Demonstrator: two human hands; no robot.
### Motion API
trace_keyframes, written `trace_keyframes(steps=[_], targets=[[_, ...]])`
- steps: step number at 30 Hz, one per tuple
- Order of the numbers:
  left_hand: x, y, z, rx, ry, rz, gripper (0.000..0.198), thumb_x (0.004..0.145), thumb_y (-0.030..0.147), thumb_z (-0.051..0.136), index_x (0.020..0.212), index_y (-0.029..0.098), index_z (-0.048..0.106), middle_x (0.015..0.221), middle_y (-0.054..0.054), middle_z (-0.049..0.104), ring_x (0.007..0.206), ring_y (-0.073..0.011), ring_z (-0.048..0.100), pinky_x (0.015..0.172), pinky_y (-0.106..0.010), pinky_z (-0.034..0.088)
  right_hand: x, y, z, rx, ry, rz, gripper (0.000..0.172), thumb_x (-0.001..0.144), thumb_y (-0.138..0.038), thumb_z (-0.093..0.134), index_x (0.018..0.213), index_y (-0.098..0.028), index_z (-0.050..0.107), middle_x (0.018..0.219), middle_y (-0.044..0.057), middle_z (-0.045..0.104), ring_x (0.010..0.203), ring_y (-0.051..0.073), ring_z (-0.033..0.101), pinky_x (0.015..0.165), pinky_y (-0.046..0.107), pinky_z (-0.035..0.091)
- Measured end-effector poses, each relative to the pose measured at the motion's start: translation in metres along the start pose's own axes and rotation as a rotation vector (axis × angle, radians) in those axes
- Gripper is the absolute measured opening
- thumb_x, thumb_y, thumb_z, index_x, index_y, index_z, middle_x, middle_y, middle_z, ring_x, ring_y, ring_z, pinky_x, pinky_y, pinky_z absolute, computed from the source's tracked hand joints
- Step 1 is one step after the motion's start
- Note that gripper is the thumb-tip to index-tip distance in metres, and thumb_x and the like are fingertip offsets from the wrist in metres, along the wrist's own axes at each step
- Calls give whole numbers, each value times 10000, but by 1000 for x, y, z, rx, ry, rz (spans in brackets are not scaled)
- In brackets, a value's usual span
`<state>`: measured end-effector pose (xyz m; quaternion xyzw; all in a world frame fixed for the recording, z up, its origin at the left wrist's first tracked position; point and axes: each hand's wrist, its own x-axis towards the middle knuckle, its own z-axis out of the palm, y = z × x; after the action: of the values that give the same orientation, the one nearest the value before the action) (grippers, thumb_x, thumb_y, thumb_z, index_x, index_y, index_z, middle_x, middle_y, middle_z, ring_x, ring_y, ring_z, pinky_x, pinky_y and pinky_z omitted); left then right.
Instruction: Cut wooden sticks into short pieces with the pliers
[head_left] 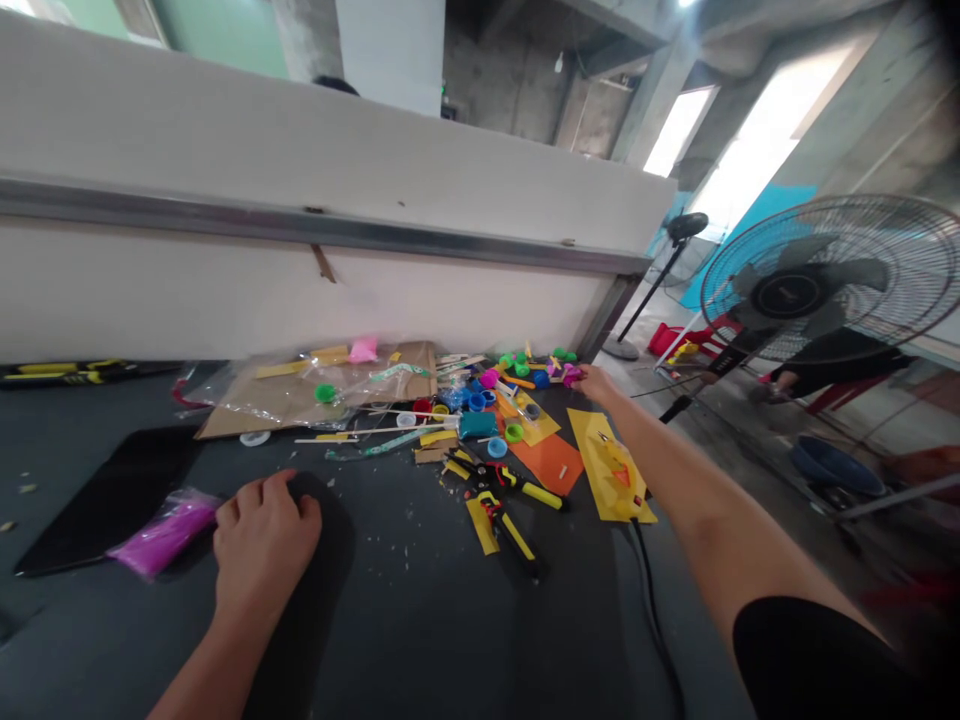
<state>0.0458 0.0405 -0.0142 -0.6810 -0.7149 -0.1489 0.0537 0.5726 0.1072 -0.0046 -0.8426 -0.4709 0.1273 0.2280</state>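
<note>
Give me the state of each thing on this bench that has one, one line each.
Left hand, resting palm-down on the dark bench top.
Right hand, stretched out to a small pink-and-purple piece.
Magenta plastic bag, lying flat and filled.
Yellow-handled pliers, lying on the bench.
Clear plastic bag, crumpled over a cardboard sheet.
Pedestal fan, upright beside the bench; cannot tell if running.

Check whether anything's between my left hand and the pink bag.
Nothing visible stands between them. Your left hand lies right beside the magenta plastic bag, with its fingers at the bag's edge.
</note>
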Motion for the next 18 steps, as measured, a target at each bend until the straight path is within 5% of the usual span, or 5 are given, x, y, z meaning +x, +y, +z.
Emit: trace_keyframes(steps=[7,12,14,16,18], targets=[[0,0,-1,-20,8,-12,433,786,325,401,1146,118,521,1084,-174,521,991,-366,468,780,-429,407,-33,-25,-32,-18,162,115,277,812,-258,581,1039,-103,551,918,88,595,816,197,584,677,334,480],[-2,1,-3,-42,18,-7,432,775,317,409,1136,110,526,1085,-182,524,1002,-375,466,780,-433,407,-115,-79,-37,55,262,-24,249,782,-216,527,1013,-130,566,834,72,622,785,195,591,660,291,442],[-3,1,-3,-57,33,-1,435,773,314,413,1135,103,527,1068,-188,533,1000,-372,472,788,-431,404,-171,-111,-17,122,190,-181,189,780,-231,526,956,-202,588,809,1,629,732,134,590,665,238,442],[-4,1,-3,-77,58,1,444,772,308,412,1142,89,520,1044,-195,543,998,-365,481,800,-426,401,-231,-146,13,357,-41,-500,183,788,-232,509,952,-204,584,780,-9,626,695,118,584,654,231,447],[-4,0,-2,-111,79,-9,454,766,296,415,1152,75,510,1026,-201,554,999,-357,490,815,-423,397,-283,-179,48,510,-241,-623,178,755,-208,551,924,-221,607,781,-17,625,712,115,581,673,234,452]])
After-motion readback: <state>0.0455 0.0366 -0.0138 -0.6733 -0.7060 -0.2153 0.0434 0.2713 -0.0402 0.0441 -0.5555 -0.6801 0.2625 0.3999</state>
